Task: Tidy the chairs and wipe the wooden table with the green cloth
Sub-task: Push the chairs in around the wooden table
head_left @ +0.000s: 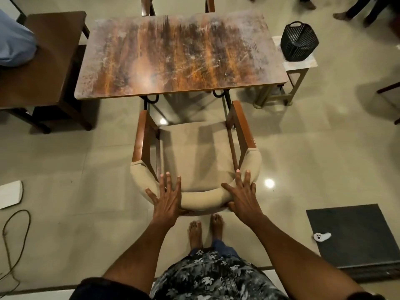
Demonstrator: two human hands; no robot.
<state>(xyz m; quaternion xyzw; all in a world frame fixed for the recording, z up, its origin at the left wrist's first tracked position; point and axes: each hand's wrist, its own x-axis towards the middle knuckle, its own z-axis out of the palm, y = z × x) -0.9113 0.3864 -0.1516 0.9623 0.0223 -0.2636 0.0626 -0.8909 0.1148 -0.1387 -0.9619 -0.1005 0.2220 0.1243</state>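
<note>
head view: both hands on the padded backrest of the chair (195, 161), left hand (167, 201) on the left curve, right hand (242, 194) on the right curve. fingers splayed flat over the top, thumbs hooked round the rear face, so pressing and loosely clasping the pad rather than clenched tight. chair sits square to the near edge of the wooden desk (179, 55), armrests pointing straight at it, front ends just short of the desk edge, seat fully out in the open. desk lies dead ahead of both hands, along the chair's front-to-back axis; hands about equally near, one each side of centre. likely step: straight push forward to tuck seat under. risk: armrests meeting the desk edge or black frame underneath. desk top bare, scuffed. green cloth not visible anywhere. black basket (299, 41) on side stool to the right, well clear.
</note>
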